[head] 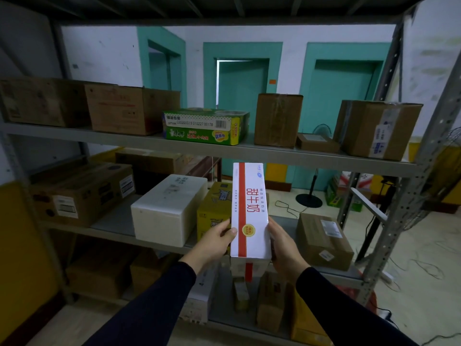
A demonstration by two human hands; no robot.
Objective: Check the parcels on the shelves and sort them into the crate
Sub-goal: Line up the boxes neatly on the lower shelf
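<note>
A tall white carton with a red stripe and red characters (pixel 250 208) is held up in front of the middle shelf (pixel 117 221). My left hand (pixel 215 242) grips its lower left edge, thumb on the front face. On the opposite side, my right hand (pixel 282 245) grips the lower right edge. Parcels stay on the shelves: a white foam box (pixel 164 208), a yellow box (pixel 214 208) partly hidden behind the carton, and a brown taped parcel (pixel 324 240) on the right. No crate is in view.
The upper shelf (pixel 287 156) carries brown cartons (pixel 129 109), a green printed box (pixel 204 126), an upright brown box (pixel 278 119) and a labelled parcel (pixel 376 129). More boxes (pixel 269 303) stand on the bottom shelf. A perforated metal upright (pixel 409 196) rises at the right. Cables and a fan base (pixel 308 199) lie on the floor behind.
</note>
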